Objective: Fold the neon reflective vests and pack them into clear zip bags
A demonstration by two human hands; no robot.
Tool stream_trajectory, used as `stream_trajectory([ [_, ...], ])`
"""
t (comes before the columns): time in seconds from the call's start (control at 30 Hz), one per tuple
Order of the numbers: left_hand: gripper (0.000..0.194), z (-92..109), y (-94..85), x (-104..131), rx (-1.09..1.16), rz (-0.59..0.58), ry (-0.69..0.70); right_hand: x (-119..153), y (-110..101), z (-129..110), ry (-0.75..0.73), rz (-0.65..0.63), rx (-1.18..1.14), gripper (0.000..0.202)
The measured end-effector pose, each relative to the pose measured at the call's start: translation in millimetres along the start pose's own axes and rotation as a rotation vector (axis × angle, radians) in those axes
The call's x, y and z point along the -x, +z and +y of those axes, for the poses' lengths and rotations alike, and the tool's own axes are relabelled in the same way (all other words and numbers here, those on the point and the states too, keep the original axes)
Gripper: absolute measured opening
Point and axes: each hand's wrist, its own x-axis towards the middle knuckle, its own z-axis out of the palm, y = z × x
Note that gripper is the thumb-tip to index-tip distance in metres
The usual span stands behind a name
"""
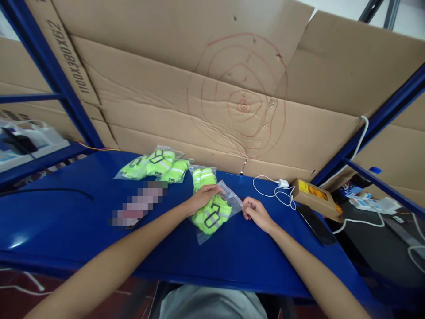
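A clear zip bag with a folded neon-yellow reflective vest inside lies before me on the blue table. Its zip end points up and to the right. My left hand pinches one corner of that end, and my right hand has its fingers closed on the other corner. Just behind, and partly covered by it, is another bagged yellow vest. Several more bagged vests are piled farther left, with grey stripes and black buckles or loops showing through the plastic.
A blurred-out flat object lies left of my hands. To the right are a black phone, a white charger cable and an open cardboard box. Cardboard sheeting with red rings drawn on it stands along the table's back.
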Motion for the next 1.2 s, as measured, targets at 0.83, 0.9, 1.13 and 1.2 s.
stream_trajectory([
  [0.83,0.058,11,9.1,8,-0.101,-0.095,0.125,-3,0,6,0.000,-0.066,-0.009,0.007],
  [0.9,0.056,15,11.2,11,-0.113,-0.132,0.126,-1,0,7,-0.014,-0.071,0.018,0.008],
  [1.13,0.043,22,14.6,17,-0.160,-0.188,0.131,2,2,9,-0.104,-0.061,0.143,0.004],
  [1.2,0.044,20,13.8,17,-0.182,-0.200,0.133,4,4,8,-0.130,-0.070,0.176,0.007],
])
